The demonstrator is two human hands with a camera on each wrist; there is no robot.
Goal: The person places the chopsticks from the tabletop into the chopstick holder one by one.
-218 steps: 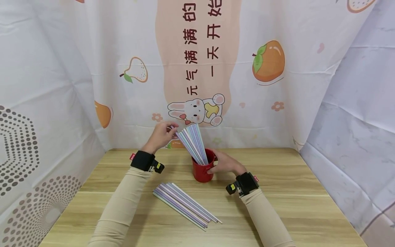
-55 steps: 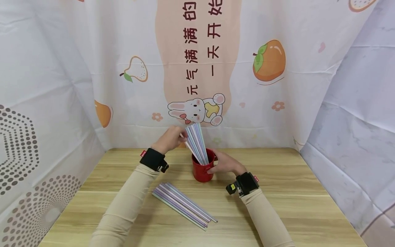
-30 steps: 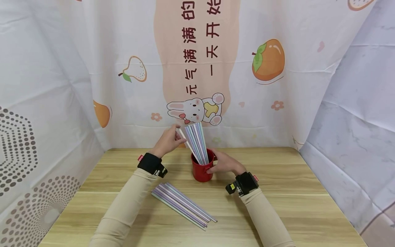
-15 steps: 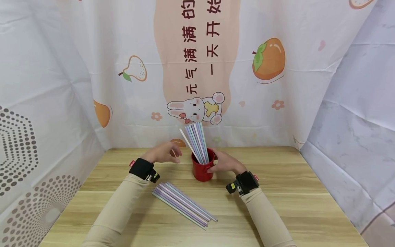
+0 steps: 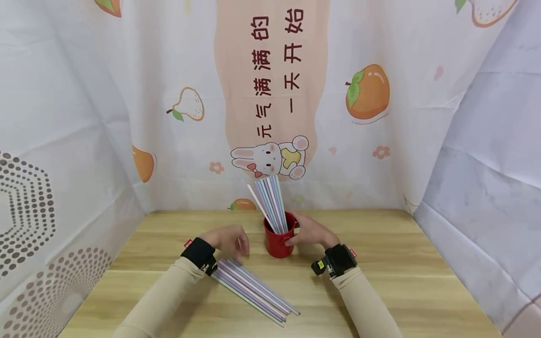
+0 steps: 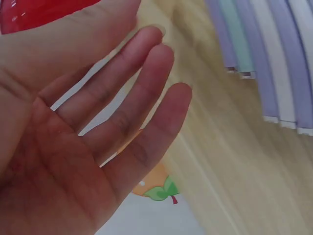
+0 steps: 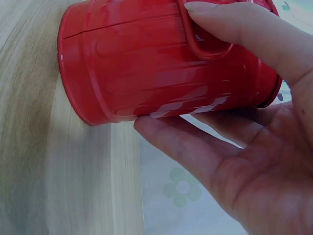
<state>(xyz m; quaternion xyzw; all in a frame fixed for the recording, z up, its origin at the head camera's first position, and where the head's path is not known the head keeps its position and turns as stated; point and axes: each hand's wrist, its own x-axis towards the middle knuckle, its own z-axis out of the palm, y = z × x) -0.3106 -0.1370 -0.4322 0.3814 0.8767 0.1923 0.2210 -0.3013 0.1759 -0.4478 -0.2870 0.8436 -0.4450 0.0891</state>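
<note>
Fruit-printed cloth is hanging behind the wooden table (image 5: 380, 263) I am watching. My right hand (image 5: 310, 231) is gripping the red cup (image 5: 278, 240), thumb on its handle, fingers curled round the wall. Upright pastel sticks (image 5: 270, 204) are fanning out of it. My left hand (image 5: 228, 239) is hovering, fingers straight and slightly apart, over the flat stick bundle (image 5: 253, 291).

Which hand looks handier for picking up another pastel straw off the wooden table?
Probably the left hand: it hovers open over the loose pastel straws, while the right hand holds the red cup.
</note>
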